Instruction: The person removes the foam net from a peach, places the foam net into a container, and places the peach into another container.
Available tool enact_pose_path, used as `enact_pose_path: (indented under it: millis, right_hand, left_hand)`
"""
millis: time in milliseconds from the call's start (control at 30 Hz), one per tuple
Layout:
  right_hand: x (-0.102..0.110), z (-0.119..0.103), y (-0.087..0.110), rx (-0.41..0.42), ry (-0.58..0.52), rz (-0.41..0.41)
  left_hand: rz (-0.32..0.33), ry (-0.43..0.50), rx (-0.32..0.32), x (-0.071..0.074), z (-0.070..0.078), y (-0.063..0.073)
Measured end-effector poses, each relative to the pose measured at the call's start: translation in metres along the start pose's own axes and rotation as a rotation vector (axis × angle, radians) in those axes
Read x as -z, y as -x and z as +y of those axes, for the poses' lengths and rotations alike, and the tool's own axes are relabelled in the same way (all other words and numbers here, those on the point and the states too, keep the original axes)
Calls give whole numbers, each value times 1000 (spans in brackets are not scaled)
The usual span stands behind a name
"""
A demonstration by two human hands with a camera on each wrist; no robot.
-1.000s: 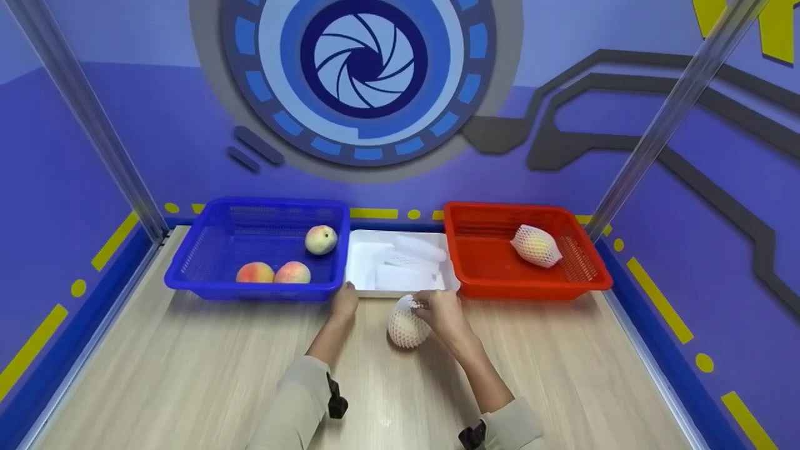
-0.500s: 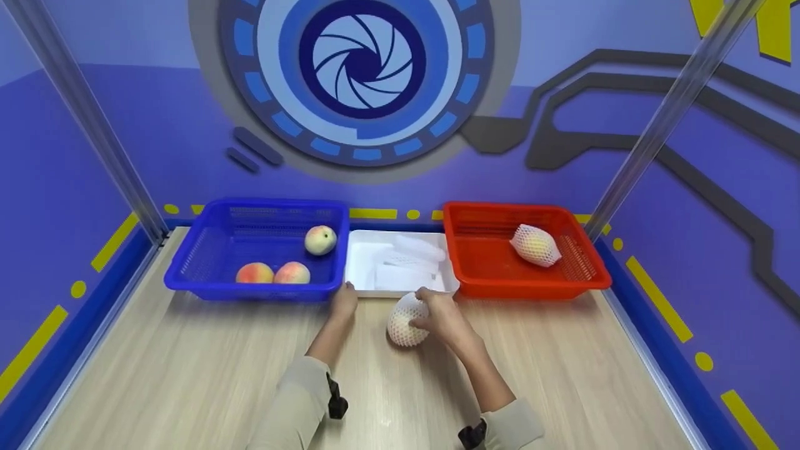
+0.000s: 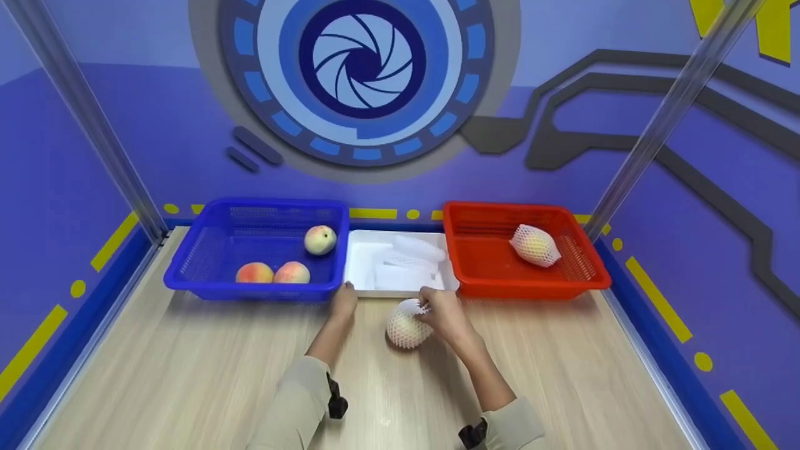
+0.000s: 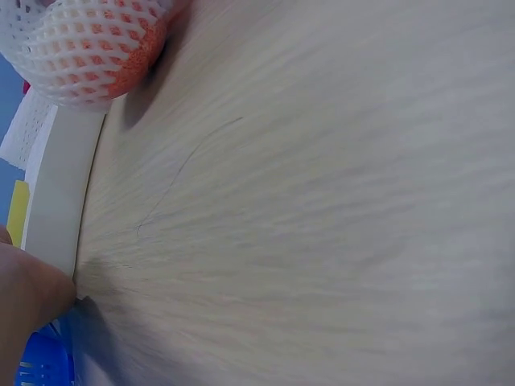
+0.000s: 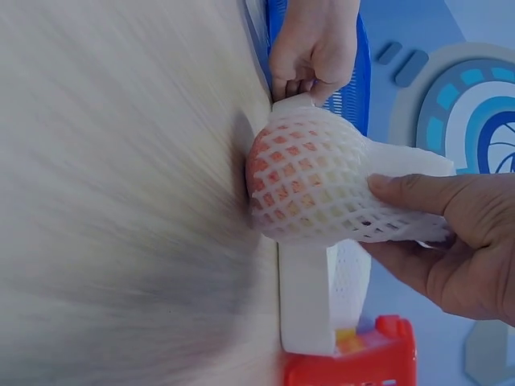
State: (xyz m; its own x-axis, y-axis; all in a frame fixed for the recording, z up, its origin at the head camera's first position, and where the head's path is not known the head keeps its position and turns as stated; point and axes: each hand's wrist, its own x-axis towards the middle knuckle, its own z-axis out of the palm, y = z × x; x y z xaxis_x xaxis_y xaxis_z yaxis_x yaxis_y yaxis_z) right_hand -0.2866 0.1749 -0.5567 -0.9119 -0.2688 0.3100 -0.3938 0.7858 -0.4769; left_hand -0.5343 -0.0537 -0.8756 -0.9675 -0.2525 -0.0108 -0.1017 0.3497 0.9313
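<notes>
Peach (image 4: 145,63) at 6 o'clock of tray (image 3: 361,262), net (image 3: 410,306) clamped in right hand (image 3: 445,312), tray's 8 o'clock corner pinched in left hand (image 3: 344,301); best to keep net tension even.

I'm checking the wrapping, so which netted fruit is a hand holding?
The netted fruit in front of the white tray: the right hand pinches its net. The other netted fruit lies in the red basket, untouched.

Right grip (image 5: 476,249), pinched net (image 5: 342,173), peach (image 5: 259,165) inside; tray (image 5: 306,297)
</notes>
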Motion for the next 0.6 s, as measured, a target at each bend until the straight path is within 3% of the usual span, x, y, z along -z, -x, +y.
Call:
enact_pose_path:
  millis: [100,167,233,300,333,400,433,533,567,600]
  right_hand:
    - [1,0,0,24,4,23]
    - [2,-1,0,34,8,34]
    - [4,-3,-2,34,2,44]
    - [5,-4,-3,26,1,47]
    - [6,-5,-4,19,3,47]
    - [7,-5,-4,15,3,44]
    - [8,-5,-5,17,4,45]
    - [10,-4,-5,17,5,42]
    - [11,-4,-5,16,1,42]
    - [11,-4,-5,14,-2,42]
  left_hand:
    - [48,1,-7,18,33,28]
    - [25,19,-14,36,62,52]
    - [43,24,-24,40,73,58]
    - [12,33,5,34,63,46]
    - [2,33,8,26,49,35]
    - [24,37,6,-1,2,-3]
    - [22,42,25,-1,6,-2]
    - [5,42,46,22,51,28]
    - [12,34,52,32,71,42]
    - [5,24,59,49,104,65]
